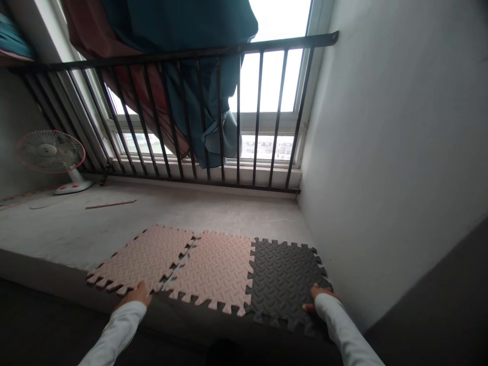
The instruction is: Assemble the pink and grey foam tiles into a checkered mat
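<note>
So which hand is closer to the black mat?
Right. The right hand rests on the near edge of the black mat; the left hand is at the pink mat, past a second pink mat.

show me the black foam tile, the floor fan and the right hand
black foam tile (285,279), head view, middle of its textured top
floor fan (50,151), head view, centre of its round guard
right hand (319,293), head view, back of the hand

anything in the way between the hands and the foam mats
Nothing visible stands in the way: the left hand rests at the near edge of the pink foam mat, and the right hand rests at the near corner of the dark foam mat.
</note>
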Demonstrator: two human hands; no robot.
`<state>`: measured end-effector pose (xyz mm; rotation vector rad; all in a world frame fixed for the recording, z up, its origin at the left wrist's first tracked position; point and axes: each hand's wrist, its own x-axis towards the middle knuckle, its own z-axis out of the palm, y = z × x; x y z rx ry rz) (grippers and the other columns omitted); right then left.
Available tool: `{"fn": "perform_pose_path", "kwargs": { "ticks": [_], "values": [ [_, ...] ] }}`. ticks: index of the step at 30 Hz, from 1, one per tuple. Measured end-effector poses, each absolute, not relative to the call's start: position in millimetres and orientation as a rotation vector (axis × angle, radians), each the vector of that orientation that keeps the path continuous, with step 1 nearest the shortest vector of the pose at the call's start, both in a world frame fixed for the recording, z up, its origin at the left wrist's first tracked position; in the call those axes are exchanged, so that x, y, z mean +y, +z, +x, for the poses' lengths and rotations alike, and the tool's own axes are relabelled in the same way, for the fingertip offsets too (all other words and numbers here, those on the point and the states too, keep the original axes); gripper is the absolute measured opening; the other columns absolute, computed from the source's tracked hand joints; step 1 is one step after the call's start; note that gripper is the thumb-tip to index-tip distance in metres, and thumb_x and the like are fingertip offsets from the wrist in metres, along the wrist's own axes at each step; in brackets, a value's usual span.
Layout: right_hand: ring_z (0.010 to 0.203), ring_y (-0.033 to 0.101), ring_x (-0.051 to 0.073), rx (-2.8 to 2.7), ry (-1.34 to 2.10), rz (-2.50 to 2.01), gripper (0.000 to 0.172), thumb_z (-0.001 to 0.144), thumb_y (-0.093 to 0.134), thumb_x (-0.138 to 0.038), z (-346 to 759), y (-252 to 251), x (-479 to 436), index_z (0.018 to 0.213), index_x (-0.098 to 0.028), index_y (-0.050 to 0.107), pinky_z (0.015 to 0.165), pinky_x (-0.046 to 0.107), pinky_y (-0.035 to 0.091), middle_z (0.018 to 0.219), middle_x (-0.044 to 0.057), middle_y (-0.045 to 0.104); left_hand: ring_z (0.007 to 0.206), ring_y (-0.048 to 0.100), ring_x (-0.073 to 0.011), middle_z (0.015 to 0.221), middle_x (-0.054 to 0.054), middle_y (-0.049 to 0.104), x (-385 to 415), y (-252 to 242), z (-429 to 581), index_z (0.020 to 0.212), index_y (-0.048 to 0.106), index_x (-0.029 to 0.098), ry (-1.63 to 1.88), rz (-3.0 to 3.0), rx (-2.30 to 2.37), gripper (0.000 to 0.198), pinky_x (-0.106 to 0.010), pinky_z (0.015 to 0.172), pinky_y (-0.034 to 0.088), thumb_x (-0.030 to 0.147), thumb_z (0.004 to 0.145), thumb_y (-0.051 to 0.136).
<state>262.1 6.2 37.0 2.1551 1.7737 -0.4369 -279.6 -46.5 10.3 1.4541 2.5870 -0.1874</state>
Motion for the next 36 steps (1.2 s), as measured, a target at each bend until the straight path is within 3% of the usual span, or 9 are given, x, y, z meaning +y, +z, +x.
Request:
{"fn": "perform_pose_path", "kwargs": {
  "ticks": [6,10,16,19,21,27,30,32,36],
  "values": [
    [0.121,0.027,0.030,1.731,-0.341,2.240,0.074,0.069,0.048,-0.049,263,26,-15,0.128,-0.009,0.028,0.096,0.045,0.027,0.133,0.022,0.027,0.085,0.058,-0.0246,0.091,-0.015,0.063,-45,34,-258,0.096,0.053,0.012,-0.177,1.616,2.607,0.034,-0.033,0.072,0.040,0.020,0.074,0.029],
    [0.120,0.032,0.023,1.842,-0.303,2.406,0.056,0.072,0.046,-0.030,266,19,-27,0.125,-0.011,0.036,0.098,0.035,0.028,0.130,0.016,0.036,0.091,0.055,-0.0234,0.103,-0.011,0.060,-28,79,-226,0.099,0.055,0.015,0.158,1.694,2.539,0.038,-0.031,0.076,0.041,0.028,0.075,0.029],
    [0.116,0.038,0.018,2.048,-0.349,2.531,0.048,0.073,0.042,-0.025,248,36,-45,0.119,-0.013,0.044,0.097,0.026,0.031,0.124,0.010,0.045,0.093,0.053,-0.0195,0.100,-0.007,0.060,0,137,-104,0.089,0.060,0.027,0.412,1.980,2.218,0.039,-0.030,0.078,0.041,0.039,0.077,0.025],
    [0.116,0.039,0.017,2.143,-0.380,2.534,0.047,0.072,0.043,-0.025,237,46,-54,0.118,-0.014,0.045,0.098,0.026,0.031,0.123,0.008,0.047,0.093,0.053,-0.0186,0.098,-0.009,0.060,-5,147,-21,0.094,0.059,0.018,0.493,2.095,1.970,0.042,-0.032,0.080,0.040,0.032,0.080,0.023],
    [0.114,0.041,0.017,2.165,-0.338,2.572,0.048,0.071,0.043,-0.024,235,47,-60,0.117,-0.014,0.046,0.097,0.025,0.032,0.121,0.008,0.049,0.097,0.052,-0.0174,0.101,-0.008,0.060,-16,144,30,0.103,0.056,0.017,0.502,2.167,1.800,0.040,-0.029,0.082,0.039,0.035,0.079,0.029],
    [0.111,0.044,0.016,1.979,-0.229,2.679,0.047,0.071,0.041,-0.024,243,37,-82,0.117,-0.013,0.045,0.094,0.023,0.033,0.119,0.009,0.049,0.105,0.049,-0.0204,0.118,-0.009,0.052,-37,104,100,0.131,0.020,0.020,0.260,2.232,1.177,0.074,-0.031,0.087,0.040,0.045,0.068,0.048],
    [0.114,0.041,0.021,1.807,-0.229,2.696,0.051,0.071,0.042,-0.025,236,35,-92,0.121,-0.015,0.041,0.091,0.031,0.037,0.127,0.012,0.041,0.117,0.036,-0.0218,0.130,-0.013,0.038,-25,87,69,0.131,0.022,0.015,0.156,2.178,1.365,0.074,-0.034,0.096,0.031,0.038,0.067,0.051],
    [0.117,0.036,0.024,1.759,-0.205,2.661,0.054,0.070,0.044,-0.026,224,35,-95,0.123,-0.018,0.038,0.089,0.037,0.037,0.132,0.013,0.034,0.122,0.025,-0.0327,0.134,-0.024,0.025,-16,77,32,0.130,0.022,0.004,0.054,2.080,1.581,0.082,-0.046,0.096,0.027,0.041,0.064,0.055],
    [0.123,0.024,0.031,1.751,-0.153,2.541,0.063,0.068,0.051,-0.033,193,25,-86,0.127,-0.018,0.033,0.094,0.047,0.027,0.135,0.016,0.026,0.125,0.009,-0.0365,0.139,-0.022,0.010,-7,49,-46,0.131,0.022,0.011,-0.154,1.821,2.129,0.087,-0.055,0.095,0.018,0.054,0.061,0.050]
  ]
}}
